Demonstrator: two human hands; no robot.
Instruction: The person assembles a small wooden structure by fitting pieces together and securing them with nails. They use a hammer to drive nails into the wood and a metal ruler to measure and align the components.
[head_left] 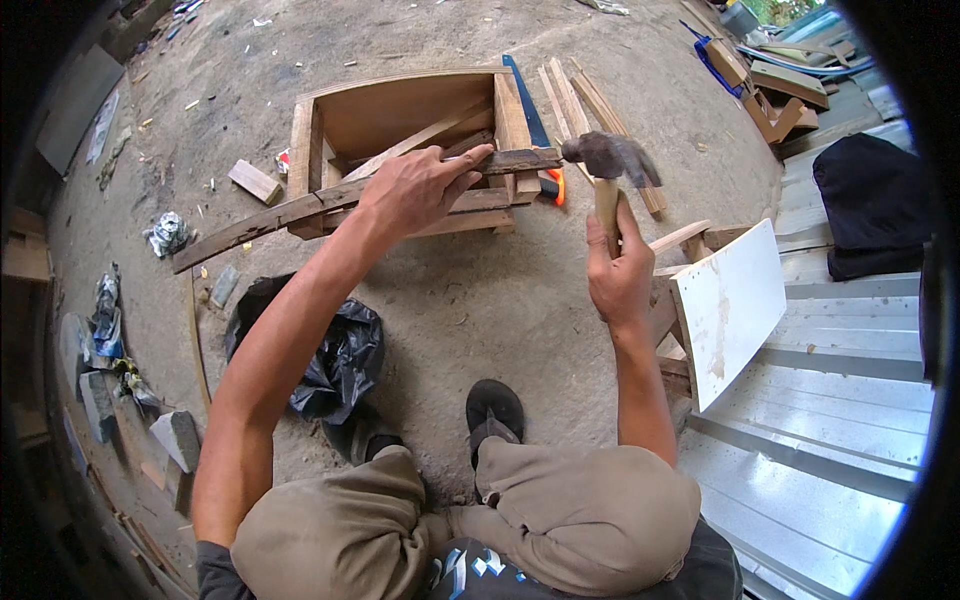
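My left hand (412,192) is closed over a long, dark, weathered wooden strip (268,224), which slants across a wooden box frame (305,140). My right hand (622,275) grips a claw hammer (607,205) by its pale wooden handle. The hammer's dark head is at the strip's right end; whether they touch I cannot tell. Its claw side looks blurred. Inside the frame a lighter slat (410,143) leans diagonally. A handsaw (530,105) with a blue blade and an orange-and-black handle lies beside the frame, partly hidden by it.
Several thin wooden strips (600,105) lie right of the saw. A stool-like wooden piece with a white panel (735,305) stands at the right by corrugated metal sheets (840,400). A black plastic bag (345,355) sits near my feet, and a wood block (255,182) lies left of the frame.
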